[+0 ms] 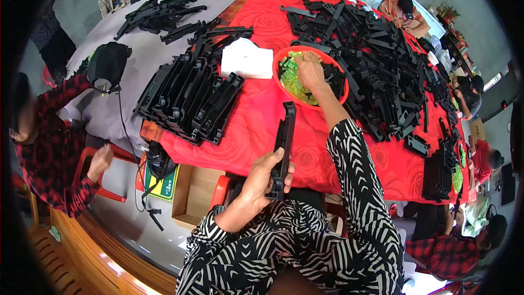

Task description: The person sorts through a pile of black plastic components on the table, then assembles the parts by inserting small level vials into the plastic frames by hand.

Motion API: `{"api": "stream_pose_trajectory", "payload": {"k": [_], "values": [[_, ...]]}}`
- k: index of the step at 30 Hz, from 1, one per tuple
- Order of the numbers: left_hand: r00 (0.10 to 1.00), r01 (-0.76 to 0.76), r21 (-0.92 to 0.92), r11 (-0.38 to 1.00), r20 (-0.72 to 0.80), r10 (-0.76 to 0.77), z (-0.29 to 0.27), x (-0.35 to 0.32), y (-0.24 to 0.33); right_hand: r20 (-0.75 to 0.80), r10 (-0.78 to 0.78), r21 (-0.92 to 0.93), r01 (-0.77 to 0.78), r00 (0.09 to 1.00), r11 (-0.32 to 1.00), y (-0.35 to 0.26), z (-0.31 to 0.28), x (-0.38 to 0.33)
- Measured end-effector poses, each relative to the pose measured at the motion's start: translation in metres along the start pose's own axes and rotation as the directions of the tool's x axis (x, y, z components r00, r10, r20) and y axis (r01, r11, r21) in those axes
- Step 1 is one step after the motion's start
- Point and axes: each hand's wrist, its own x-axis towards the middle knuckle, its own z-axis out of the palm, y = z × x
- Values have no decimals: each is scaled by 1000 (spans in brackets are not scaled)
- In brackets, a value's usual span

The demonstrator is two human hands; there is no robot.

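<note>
My left hand (260, 180) is wrapped round a long black plastic bracket (282, 145), held upright and slightly tilted just off the table's near edge. My right hand (310, 71) reaches over a red bowl (343, 98), its fingers bent down into small translucent green pieces (295, 83). The fingertips are partly hidden, so anything pinched there cannot be made out. Black pieces (333, 76) lie in the bowl's right side. To the left of the bowl, a stack of similar black brackets (188, 98) stands in a row.
A big heap of black brackets (376, 71) covers the right of the red-clothed table (251, 112). White paper (245, 59) lies left of the bowl. Other people sit around, one in a checked shirt (60, 95) at left. An open cardboard box (192, 192) stands below the table edge.
</note>
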Motion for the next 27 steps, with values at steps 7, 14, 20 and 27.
{"api": "stream_pose_trajectory", "payload": {"k": [7, 14, 20, 27], "values": [[1000, -1, -58, 998, -19, 0, -14, -1, 2, 330, 15, -180, 47, 944, 983, -18, 4, 14], [1000, 6, -6, 1000, 16, -6, -9, 11, -14, 164, -17, -63, 28, 986, 998, 6, 7, -4], [1000, -20, -34, 999, 19, 21, -9, 7, -15, 153, -146, -254, 182, 977, 950, -4, 4, 0], [996, -59, 16, 998, -61, 59, -11, 9, -8, -32, -16, -79, 13, 999, 997, -25, -5, 0]]}}
